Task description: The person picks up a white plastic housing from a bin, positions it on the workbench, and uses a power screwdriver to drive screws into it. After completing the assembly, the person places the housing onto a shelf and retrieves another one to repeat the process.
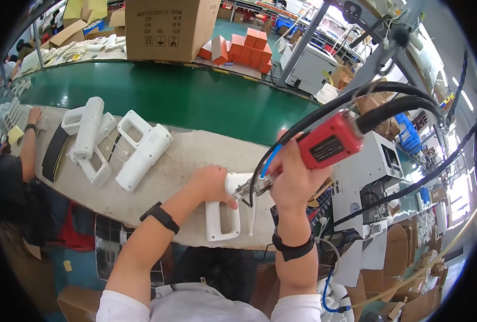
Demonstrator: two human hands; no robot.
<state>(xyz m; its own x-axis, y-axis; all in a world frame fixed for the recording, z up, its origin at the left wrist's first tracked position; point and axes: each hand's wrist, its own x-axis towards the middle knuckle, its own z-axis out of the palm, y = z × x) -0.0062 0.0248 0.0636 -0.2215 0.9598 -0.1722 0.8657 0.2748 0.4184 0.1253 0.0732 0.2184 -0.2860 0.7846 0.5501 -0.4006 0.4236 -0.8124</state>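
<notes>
i see a green conveyor belt (pixel 158 94) running behind the grey work mat (pixel 169 172); more white casings (pixel 141 150) lie on the mat, left of my piece. the white plastic handle housing (pixel 222 212) sits at the mat's near edge. if my left hand (pixel 213 183), fingers curled flat over it, eases off, the housing could twist. my right hand (pixel 292 174) is wrapped tight round the red powered screwdriver (pixel 329 140), its tip on the housing.

Bright, even overhead factory lighting.
Window glare whitens the right edge; shadows stay soft; fisheye distortion bends the green conveyor belt (pixel 158 94); black vignette fills the corners.
</notes>
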